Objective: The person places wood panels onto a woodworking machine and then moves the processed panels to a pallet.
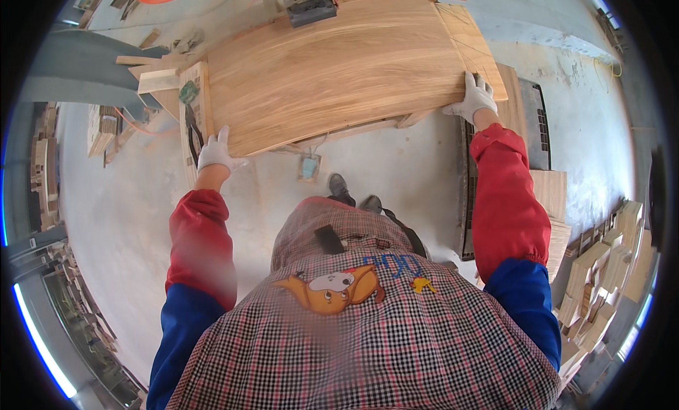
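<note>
A wide wood-grain panel [339, 70] lies across the bench before me, its near edge towards my body. My left hand [216, 151], in a white glove, is at the panel's near left corner, fingers pointing away from me and thumb along the edge. At the panel's right end, my gloved right hand [473, 100] holds the near corner, with fingertips on its top face and the thumb at the near edge. Beyond the panel's far edge stands a machine with a dark block [312, 11], which overhangs the board. Under the panel's right end shows a lighter board [472, 49] with dark lines.
A wooden frame piece [195, 92] with a green item [189, 92] stands left of the panel. A dark-edged pallet or rack [468, 198] holding boards is at my right. Wood pieces [594, 272] are stacked farther right. A small tray [308, 167] lies on the floor near my shoes.
</note>
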Tool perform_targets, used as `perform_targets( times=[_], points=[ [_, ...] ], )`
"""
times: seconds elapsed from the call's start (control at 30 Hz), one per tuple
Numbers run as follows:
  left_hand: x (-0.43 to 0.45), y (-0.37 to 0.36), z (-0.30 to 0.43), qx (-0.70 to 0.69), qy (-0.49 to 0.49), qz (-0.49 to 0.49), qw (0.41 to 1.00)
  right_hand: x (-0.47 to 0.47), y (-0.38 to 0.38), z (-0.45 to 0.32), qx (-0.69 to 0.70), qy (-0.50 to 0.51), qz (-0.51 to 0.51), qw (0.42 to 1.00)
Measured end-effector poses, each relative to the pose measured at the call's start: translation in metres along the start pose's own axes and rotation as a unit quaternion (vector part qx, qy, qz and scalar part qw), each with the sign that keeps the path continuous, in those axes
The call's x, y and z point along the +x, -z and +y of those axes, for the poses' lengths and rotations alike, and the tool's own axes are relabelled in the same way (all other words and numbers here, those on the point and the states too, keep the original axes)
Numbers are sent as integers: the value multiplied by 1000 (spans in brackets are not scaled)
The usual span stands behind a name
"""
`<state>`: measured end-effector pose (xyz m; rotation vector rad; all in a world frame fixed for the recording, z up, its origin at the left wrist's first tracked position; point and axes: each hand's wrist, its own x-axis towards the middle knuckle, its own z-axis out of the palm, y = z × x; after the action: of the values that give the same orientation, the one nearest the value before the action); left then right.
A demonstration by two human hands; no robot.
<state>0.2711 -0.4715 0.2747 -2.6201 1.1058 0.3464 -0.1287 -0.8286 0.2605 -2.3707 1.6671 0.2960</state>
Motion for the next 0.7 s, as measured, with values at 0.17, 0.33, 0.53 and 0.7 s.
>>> perform_targets(
  times=[0.17,0.33,0.53,0.7],
  points=[
    [1,0,2,-5,2,-13,1000,-3,6,2,20,-8,-16,1000],
    [1,1,1,2,-6,-6,1000,2,2,8,33,4,-15,999],
    [0,4,4,-3,1,-18,1000,4,-3,16,57,20,5,998],
    [2,5,3,-2,1,-28,1000,4,-5,17,67,26,18,997]
  ],
)
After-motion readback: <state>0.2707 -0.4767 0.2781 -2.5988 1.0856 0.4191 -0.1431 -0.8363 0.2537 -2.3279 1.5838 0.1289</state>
